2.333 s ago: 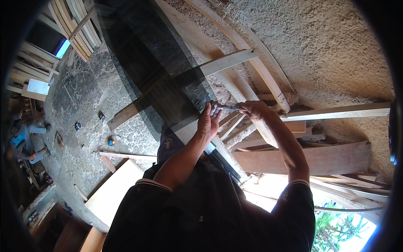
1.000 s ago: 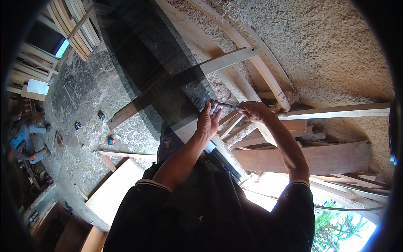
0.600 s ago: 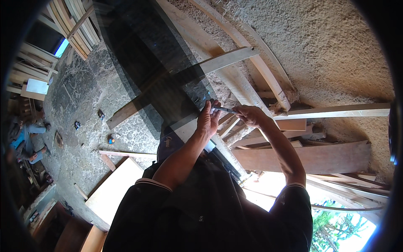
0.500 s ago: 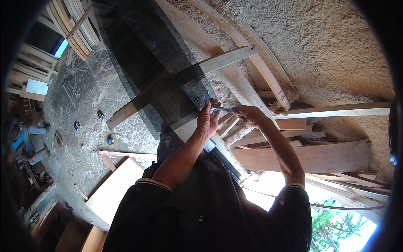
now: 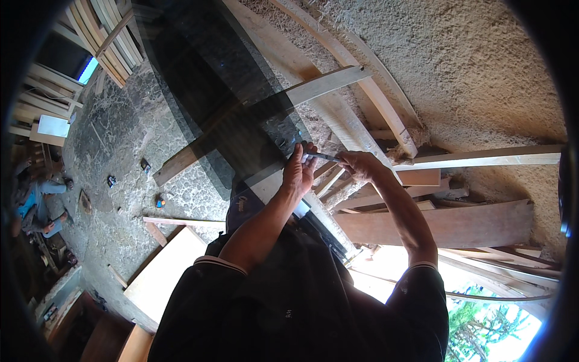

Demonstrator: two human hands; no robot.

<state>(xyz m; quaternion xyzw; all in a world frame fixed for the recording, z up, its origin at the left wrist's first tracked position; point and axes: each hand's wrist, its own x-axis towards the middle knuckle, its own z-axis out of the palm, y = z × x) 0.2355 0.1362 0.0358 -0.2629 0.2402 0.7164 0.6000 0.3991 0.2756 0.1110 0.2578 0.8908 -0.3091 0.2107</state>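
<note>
My left hand (image 5: 295,176) is raised over the near end of a dark, see-through sheet (image 5: 190,72), its fingers closed round one end of a slim grey, pen-like tool (image 5: 324,157). The other end of the tool is pinched in my right hand (image 5: 360,166), just to the right. Its exact kind is too small to make out. The sheet looks like tinted glass or plastic and lies across wooden bars (image 5: 329,83), which show through it. Below my left wrist, part of a pale board (image 5: 265,186) shows.
A rough earthen wall (image 5: 482,72) rises at the right, with long planks (image 5: 482,160) and a broad brown board (image 5: 434,226) beside it. Stacked timber (image 5: 105,36) stands at the far left. Small tools (image 5: 160,202) lie on the cracked floor. Another person (image 5: 42,202) sits at the left edge.
My right hand has shifted very slightly to the right along the tool. My left hand keeps its place, and the sheet and timber have not moved.
</note>
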